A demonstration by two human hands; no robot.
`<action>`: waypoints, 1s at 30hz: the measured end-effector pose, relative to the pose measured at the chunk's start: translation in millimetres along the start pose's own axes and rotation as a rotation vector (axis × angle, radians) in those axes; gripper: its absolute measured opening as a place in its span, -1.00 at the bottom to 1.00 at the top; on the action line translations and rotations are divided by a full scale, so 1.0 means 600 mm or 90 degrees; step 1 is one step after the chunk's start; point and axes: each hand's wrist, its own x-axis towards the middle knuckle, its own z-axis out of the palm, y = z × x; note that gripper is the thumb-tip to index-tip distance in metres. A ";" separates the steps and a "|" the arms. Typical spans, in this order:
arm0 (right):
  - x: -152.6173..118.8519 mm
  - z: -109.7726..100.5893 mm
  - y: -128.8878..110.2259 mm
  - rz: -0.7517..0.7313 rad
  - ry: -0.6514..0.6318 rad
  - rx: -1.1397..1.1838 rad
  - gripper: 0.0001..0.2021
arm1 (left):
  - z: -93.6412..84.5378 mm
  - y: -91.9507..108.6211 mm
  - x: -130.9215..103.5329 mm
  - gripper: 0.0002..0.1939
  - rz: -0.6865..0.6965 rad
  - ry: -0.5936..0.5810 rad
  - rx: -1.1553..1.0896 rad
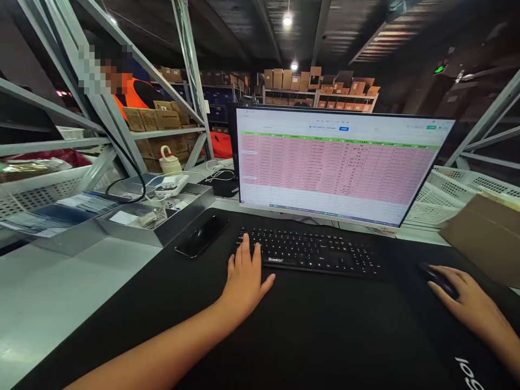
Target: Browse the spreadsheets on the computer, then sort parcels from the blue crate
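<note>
My left hand [245, 273] rests with fingers spread on the left end of a black keyboard [312, 252]. At the right, my right hand [467, 295] is wrapped round a black mouse [441, 280] on the dark desk mat [325, 330]. Behind the keyboard stands a monitor [337, 168] that shows a spreadsheet with pink rows and a green header. A black phone [203, 236] lies face up to the left of the keyboard, apart from my left hand.
Grey trays [138, 230] with papers and small items sit at the left, near a cream bottle [169, 161]. A cardboard box [485, 238] stands at the right. Beyond the metal frame is a person in an orange vest [135, 95]. Shelves of boxes fill the background.
</note>
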 end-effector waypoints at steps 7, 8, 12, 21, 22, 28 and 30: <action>-0.003 -0.012 -0.028 0.027 -0.004 0.000 -0.47 | -0.001 0.000 0.008 -0.45 0.023 -0.035 0.044; -0.004 -0.016 -0.035 0.031 -0.012 0.000 -0.48 | 0.001 -0.001 0.009 -0.45 0.025 -0.034 0.056; -0.008 -0.028 -0.057 0.043 -0.026 -0.004 -0.49 | 0.010 -0.006 0.010 -0.43 0.058 -0.012 0.091; -0.008 -0.033 -0.065 0.016 -0.013 0.004 -0.53 | 0.014 -0.006 0.004 -0.41 0.083 0.007 0.161; -0.008 -0.035 -0.067 0.021 -0.009 0.001 -0.53 | 0.014 -0.006 0.005 -0.41 0.083 0.001 0.162; -0.012 -0.041 -0.072 0.036 0.000 -0.018 -0.55 | 0.010 -0.004 0.007 -0.40 0.084 -0.027 0.166; -0.013 -0.040 -0.071 0.034 0.002 -0.020 -0.56 | 0.008 -0.004 0.007 -0.40 0.087 -0.032 0.164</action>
